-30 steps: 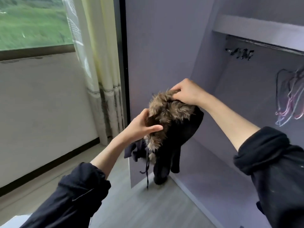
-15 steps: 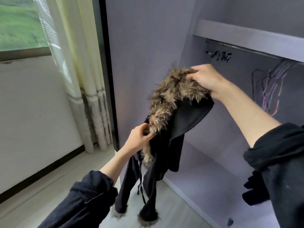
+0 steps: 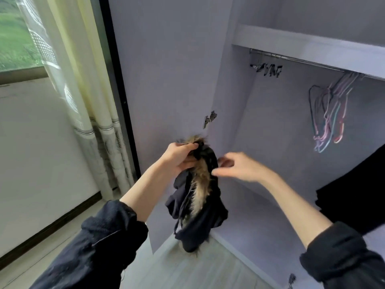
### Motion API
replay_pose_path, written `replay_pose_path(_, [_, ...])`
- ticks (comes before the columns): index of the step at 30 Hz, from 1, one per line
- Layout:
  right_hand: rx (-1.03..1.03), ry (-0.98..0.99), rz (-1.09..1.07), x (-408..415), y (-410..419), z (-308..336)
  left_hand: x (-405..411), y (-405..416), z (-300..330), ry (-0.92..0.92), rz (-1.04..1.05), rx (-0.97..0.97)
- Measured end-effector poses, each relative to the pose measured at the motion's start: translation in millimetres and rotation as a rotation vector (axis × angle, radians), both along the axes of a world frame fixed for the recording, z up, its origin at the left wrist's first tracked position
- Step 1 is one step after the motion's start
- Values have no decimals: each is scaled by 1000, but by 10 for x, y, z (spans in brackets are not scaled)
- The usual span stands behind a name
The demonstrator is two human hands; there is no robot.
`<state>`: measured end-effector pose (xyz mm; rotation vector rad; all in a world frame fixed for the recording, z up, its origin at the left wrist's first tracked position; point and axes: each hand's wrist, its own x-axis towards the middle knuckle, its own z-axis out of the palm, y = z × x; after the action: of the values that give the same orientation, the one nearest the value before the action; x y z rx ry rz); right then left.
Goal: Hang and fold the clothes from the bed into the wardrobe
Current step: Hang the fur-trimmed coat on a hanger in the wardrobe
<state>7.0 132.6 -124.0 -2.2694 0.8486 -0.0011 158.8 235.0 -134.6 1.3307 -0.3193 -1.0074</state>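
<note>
Left hand (image 3: pixel 180 156) grips fur-trimmed top of black jacket (image 3: pixel 201 209), hanging before open lilac wardrobe (image 3: pixel 270 130). Right hand (image 3: pixel 235 166) loose-fingered, touching jacket. Coloured wire hangers (image 3: pixel 329 119) inside wardrobe. No legible writing.

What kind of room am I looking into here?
Most likely a bedroom, at an open built-in wardrobe: a clothes rail with coloured hangers inside, a curtained window to the left, and the left hand holding a fur-trimmed dark jacket.
</note>
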Motion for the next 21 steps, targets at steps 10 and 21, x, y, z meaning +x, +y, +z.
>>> replay_pose_path(10, [511, -408, -513, 129, -175, -163, 57, 13, -91, -377, -7, 14])
replay_pose_path(21, [706, -494, -593, 314, -263, 34, -352, 123, -425, -679, -448, 145])
